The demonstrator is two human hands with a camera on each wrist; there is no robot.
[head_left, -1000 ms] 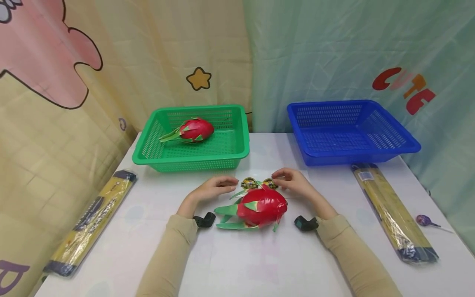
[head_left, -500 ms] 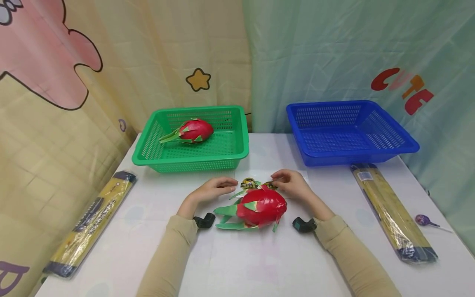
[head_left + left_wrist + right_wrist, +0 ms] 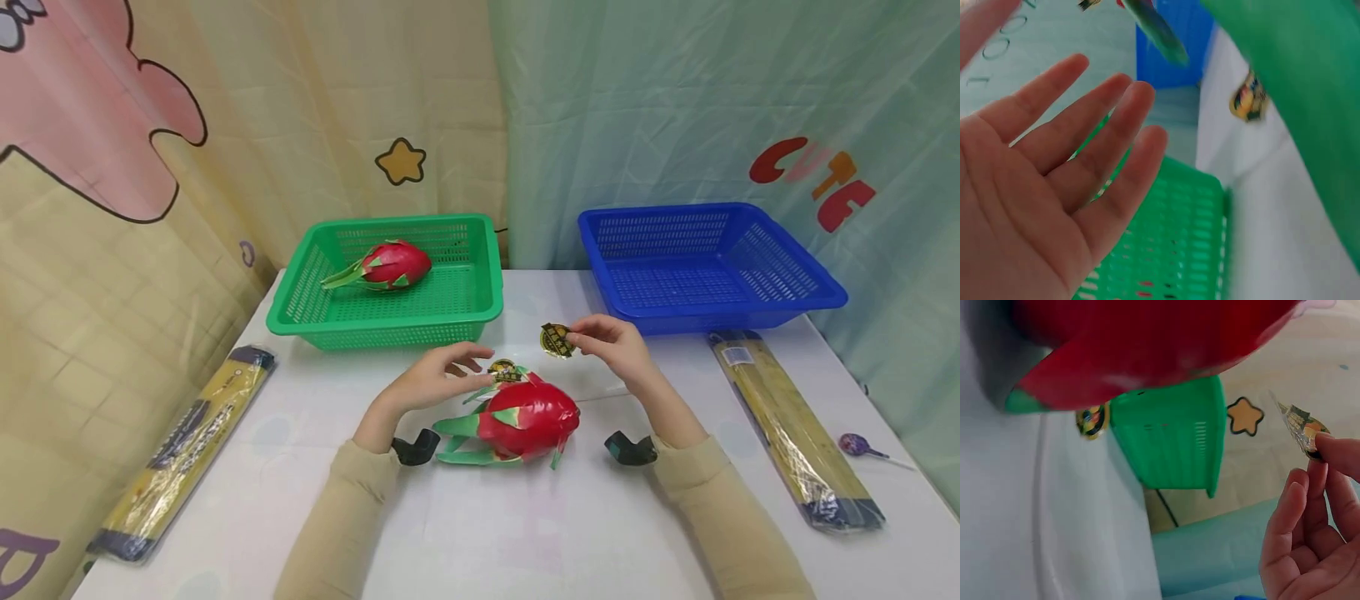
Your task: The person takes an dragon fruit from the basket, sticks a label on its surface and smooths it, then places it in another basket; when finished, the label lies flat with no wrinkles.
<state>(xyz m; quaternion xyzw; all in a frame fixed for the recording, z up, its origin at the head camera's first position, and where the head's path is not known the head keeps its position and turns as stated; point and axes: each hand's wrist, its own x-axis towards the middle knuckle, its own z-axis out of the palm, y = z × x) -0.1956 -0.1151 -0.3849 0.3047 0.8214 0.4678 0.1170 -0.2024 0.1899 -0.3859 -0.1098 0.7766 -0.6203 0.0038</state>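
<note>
Between thumb and fingertips, my right hand (image 3: pixel 617 346) pinches a round black-and-gold sticker (image 3: pixel 557 341), raised behind the large dragon fruit; the right wrist view shows the same sticker (image 3: pixel 1302 428) held by its edge. The red dragon fruit (image 3: pixel 536 417) with green leaf tips lies on the table between my arms, its leaves pointing left. A second sticker (image 3: pixel 504 371) lies on a clear sheet just behind the fruit. My left hand (image 3: pixel 438 377) hovers left of that sticker, fingers spread and holding nothing, as the left wrist view of the palm (image 3: pixel 1029 187) shows.
A green basket (image 3: pixel 390 329) with a smaller dragon fruit (image 3: pixel 397 264) inside stands back left, and a blue basket (image 3: pixel 720 321) back right. Long yellow packages (image 3: pixel 191 450) (image 3: pixel 798 429) lie along both sides. A lollipop (image 3: pixel 855 445) rests near the right edge.
My right hand has lifted one sticker off the sheet, moving it up and slightly away from the fruit. My left hand has shifted a little right and its fingers have spread.
</note>
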